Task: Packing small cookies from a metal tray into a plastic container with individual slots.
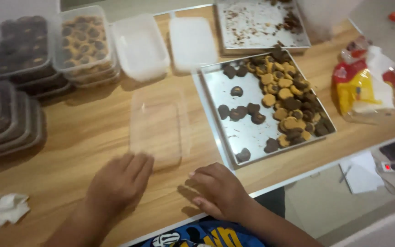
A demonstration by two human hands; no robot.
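Observation:
My left hand (pixel 120 183) lies flat on the wooden table (pixel 83 128), its fingertips touching the near edge of a clear empty plastic container (pixel 157 126). My right hand (pixel 218 190) rests palm down beside it near the table's front edge, fingers apart, holding nothing. Just right of the container sits a metal baking tray (pixel 238 132) with several chocolate and yellow cookies (pixel 284 103), most heaped on its right half and a few dark ones loose in the middle.
Stacks of filled lidded containers (pixel 46 50) line the far left. Two clear lids (pixel 161 43) lie at the back. A crumb-covered tray (pixel 257 23) sits behind the cookie tray. A yellow and red bag (pixel 362 89) is at right, crumpled tissue (pixel 3 208) at near left.

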